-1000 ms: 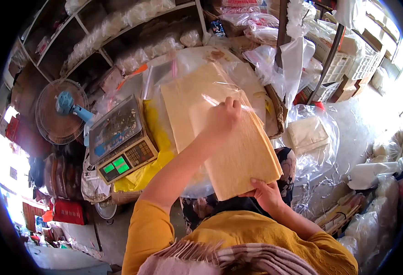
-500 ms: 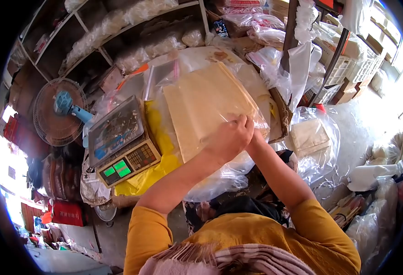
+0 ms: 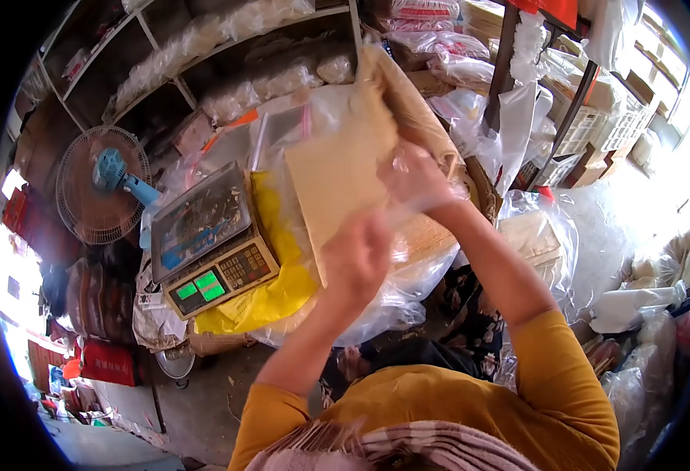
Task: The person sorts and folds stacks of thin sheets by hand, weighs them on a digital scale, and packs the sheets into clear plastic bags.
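Observation:
Large thin tan sheets lie flat on the worktop before me. Over their right side, a clear plastic bag with tan sheets inside is lifted and curls, its upper part smeared by motion. My right hand is blurred against this bag with its fingers curled in, apparently gripping it. Lower and to the left, my left hand is closed in a fist above the near edge of the sheets. A faint clear streak, perhaps plastic film, runs between the hands; what the left fingers hold is hidden.
A digital scale with green displays stands left on yellow plastic. Behind it is a blue fan. Shelves with bagged goods line the back. A dark post and crates stand right, near a bagged bundle.
My hands, together at the bag's near right corner before, have separated. The left moved left and down; the right moved up. The bag of tan sheets has risen and curled from lying flat.

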Motion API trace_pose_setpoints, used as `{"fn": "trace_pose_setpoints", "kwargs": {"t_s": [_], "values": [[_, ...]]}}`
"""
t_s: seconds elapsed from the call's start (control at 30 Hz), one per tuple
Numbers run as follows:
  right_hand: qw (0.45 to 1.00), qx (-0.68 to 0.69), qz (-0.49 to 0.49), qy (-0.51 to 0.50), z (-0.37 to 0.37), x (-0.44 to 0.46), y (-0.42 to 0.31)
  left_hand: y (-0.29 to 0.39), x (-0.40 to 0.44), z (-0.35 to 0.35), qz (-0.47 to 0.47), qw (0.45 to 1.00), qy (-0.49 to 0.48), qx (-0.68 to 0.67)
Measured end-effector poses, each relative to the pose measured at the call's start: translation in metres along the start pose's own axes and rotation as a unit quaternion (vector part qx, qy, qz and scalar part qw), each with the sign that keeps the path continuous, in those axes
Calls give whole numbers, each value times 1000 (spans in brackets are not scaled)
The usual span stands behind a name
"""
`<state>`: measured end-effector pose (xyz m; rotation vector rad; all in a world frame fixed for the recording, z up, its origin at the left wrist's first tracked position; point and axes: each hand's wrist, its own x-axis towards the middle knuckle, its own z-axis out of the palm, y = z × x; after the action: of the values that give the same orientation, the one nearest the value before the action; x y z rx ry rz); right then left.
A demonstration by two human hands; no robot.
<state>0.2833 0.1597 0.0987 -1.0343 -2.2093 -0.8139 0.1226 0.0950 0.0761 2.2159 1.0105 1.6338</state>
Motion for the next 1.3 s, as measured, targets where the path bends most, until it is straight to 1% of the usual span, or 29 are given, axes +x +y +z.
{"fn": "trace_pose_setpoints", "kwargs": {"t_s": [0.03,0.07,0.1,0.13,0.17,0.23,0.33,0.43,0.53,0.57,0.6,0.67,0.7,0.77,0.8,0.83,0.9,0.93,1.03,1.1,1.17,1.2,1.3], "values": [[982,-178,-3,-61,34,-12,-10,-1,-19,-2,-162,982,14,-92],[993,-37,55,-96,14,-9,-20,-3,-33,-7,-218,968,-30,-118],[979,106,112,-130,-7,-7,-32,-9,-55,-2,-315,929,-69,-180],[946,-35,98,-308,11,-10,-50,-17,-78,6,-407,875,-107,-238],[892,-65,123,-430,13,-2,-63,-20,-97,12,-461,817,-111,-328],[913,63,101,-390,32,-33,-67,-27,-120,16,-540,732,-130,-393],[906,119,174,-367,13,-50,-75,-17,-117,2,-608,677,-101,-401],[924,151,186,-297,-22,-55,-78,-28,-115,-14,-575,736,-62,-351],[890,106,215,-387,-9,-57,-64,-46,-123,-20,-515,794,-54,-318],[901,128,213,-354,-3,-64,-60,-48,-123,-20,-492,811,-54,-312],[911,150,211,-320,3,-73,-55,-39,-115,-22,-507,807,-56,-297],[920,210,218,-248,-2,-80,-55,-37,-106,-27,-503,832,-91,-215],[923,222,200,-243,-4,-87,-55,-37,-105,-31,-504,839,-110,-173],[925,249,165,-236,-10,-107,-53,-40,-99,-34,-464,872,-90,-130],[902,232,188,-313,-15,-116,-51,-42,-97,-36,-443,886,-80,-109],[877,244,213,-354,-20,-119,-50,-42,-97,-38,-440,884,-91,-131],[854,271,256,-363,-33,-108,-54,-46,-97,-44,-429,879,-115,-177],[852,309,258,-336,-37,-101,-56,-52,-102,-46,-454,856,-147,-200],[838,405,269,-249,-33,-84,-71,-57,-102,-52,-430,849,-123,-282],[829,450,276,-184,-19,-74,-88,-58,-95,-53,-444,848,-106,-269],[831,466,263,-153,-4,-63,-102,-58,-92,-49,-469,843,-86,-250],[831,473,257,-137,1,-58,-107,-58,-91,-48,-461,850,-86,-239],[814,465,281,-206,1,-41,-115,-54,-88,-43,-436,871,-88,-208]]}}
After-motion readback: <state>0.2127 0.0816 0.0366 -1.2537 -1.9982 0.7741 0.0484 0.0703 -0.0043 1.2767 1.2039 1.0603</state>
